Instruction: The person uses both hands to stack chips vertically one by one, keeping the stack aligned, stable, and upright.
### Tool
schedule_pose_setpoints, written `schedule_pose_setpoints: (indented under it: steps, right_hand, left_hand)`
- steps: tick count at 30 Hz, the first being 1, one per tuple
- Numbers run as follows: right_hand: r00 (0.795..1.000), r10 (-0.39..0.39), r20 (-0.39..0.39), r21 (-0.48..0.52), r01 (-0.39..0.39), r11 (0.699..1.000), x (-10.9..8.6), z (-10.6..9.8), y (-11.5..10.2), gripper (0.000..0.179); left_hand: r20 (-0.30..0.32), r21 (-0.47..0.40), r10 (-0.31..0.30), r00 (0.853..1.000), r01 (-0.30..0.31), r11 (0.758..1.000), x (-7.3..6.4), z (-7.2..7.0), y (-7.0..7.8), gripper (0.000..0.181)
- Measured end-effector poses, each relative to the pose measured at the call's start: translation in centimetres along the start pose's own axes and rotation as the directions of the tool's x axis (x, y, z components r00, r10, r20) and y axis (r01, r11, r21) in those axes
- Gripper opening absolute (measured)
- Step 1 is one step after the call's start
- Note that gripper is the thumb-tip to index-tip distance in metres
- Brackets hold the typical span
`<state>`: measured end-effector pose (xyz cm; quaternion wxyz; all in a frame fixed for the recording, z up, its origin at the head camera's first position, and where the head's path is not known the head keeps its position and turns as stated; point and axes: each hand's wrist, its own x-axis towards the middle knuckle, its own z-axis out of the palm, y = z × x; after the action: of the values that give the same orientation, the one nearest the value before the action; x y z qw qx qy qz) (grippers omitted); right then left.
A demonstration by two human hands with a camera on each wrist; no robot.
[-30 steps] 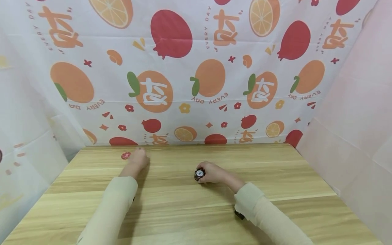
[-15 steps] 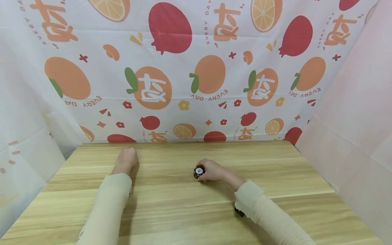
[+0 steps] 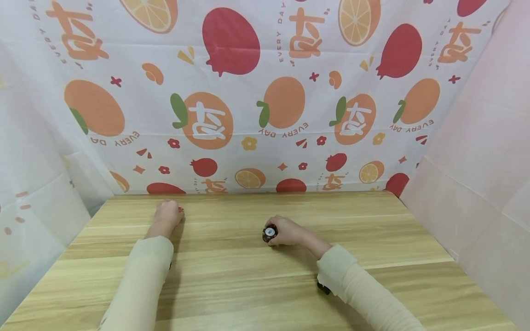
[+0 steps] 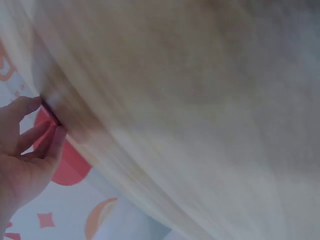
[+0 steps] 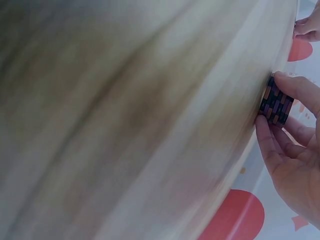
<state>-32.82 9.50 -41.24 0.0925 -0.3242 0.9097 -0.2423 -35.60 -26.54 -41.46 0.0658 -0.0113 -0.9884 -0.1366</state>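
My left hand (image 3: 167, 212) is at the far left of the wooden table (image 3: 232, 276). It pinches a red poker chip (image 3: 181, 209) lying flat, and part of the chip shows past its right side. In the left wrist view, the thumb and fingertips (image 4: 60, 132) are at opposite ends of the chip's thin edge (image 4: 50, 113). Right of centre, my right hand (image 3: 287, 231) grips a short stack of black poker chips (image 3: 270, 232) with a white centre on top. The stack's side (image 5: 276, 102) shows purple and orange marks between thumb and fingers in the right wrist view.
A small dark object (image 3: 323, 288) sits on the table beside the right sleeve, partly covered by it. Another dark bit (image 3: 170, 265) peeks out by the left sleeve. A fruit-printed cloth (image 3: 265, 59) hangs behind the table's far edge, with pale cloths at both sides.
My left hand has moved left over the red chip, which showed on its left, then was hidden, and now shows on its right. The right hand keeps its grip on the black stack.
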Motion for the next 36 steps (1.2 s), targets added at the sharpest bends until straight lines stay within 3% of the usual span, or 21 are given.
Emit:
schedule_pose_setpoints:
  steps: [4,7,9,14,20,23,26,36]
  right_hand:
    - [1.0,-0.012,-0.003,-0.008,0.012,1.0,0.0,0.1,0.1,0.039]
    - [1.0,-0.012,-0.006,-0.006,0.012,1.0,0.0,0.1,0.2,0.039]
    - [1.0,-0.01,-0.009,-0.002,0.01,1.0,0.0,0.1,0.1,0.039]
    - [1.0,0.0,-0.014,0.011,0.0,1.0,-0.1,0.0,0.0,0.039]
    - [1.0,0.011,-0.019,0.041,-0.01,0.999,-0.3,-0.1,0.1,0.039]
    - [1.0,0.014,-0.022,0.055,-0.013,0.998,-0.3,-0.1,0.1,0.038]
    - [1.0,0.019,-0.025,0.054,-0.018,0.998,-0.3,0.0,0.2,0.038]
    - [0.998,-0.001,-0.057,0.024,0.002,1.0,-0.2,0.0,0.3,0.038]
  left_hand:
    - [0.02,-0.052,0.046,0.999,-0.045,0.998,0.0,0.2,1.8,0.027]
    - [0.038,-0.145,0.077,0.996,-0.071,0.987,-0.1,0.3,4.4,0.023]
    - [0.038,-0.194,0.129,0.991,-0.119,0.974,-0.2,0.6,6.4,0.018]
    - [0.013,-0.277,0.294,0.956,-0.279,0.919,-0.8,1.3,11.2,0.01]
    - [0.007,-0.348,0.416,0.909,-0.388,0.854,-2.2,2.0,15.4,0.016]
    - [-0.021,-0.344,0.471,0.882,-0.449,0.825,-2.8,2.3,16.7,0.017]
    - [-0.05,-0.337,0.501,0.864,-0.487,0.806,-3.3,2.6,17.6,0.017]
    - [-0.08,-0.319,0.558,0.826,-0.551,0.771,-4.0,3.2,19.0,0.017]
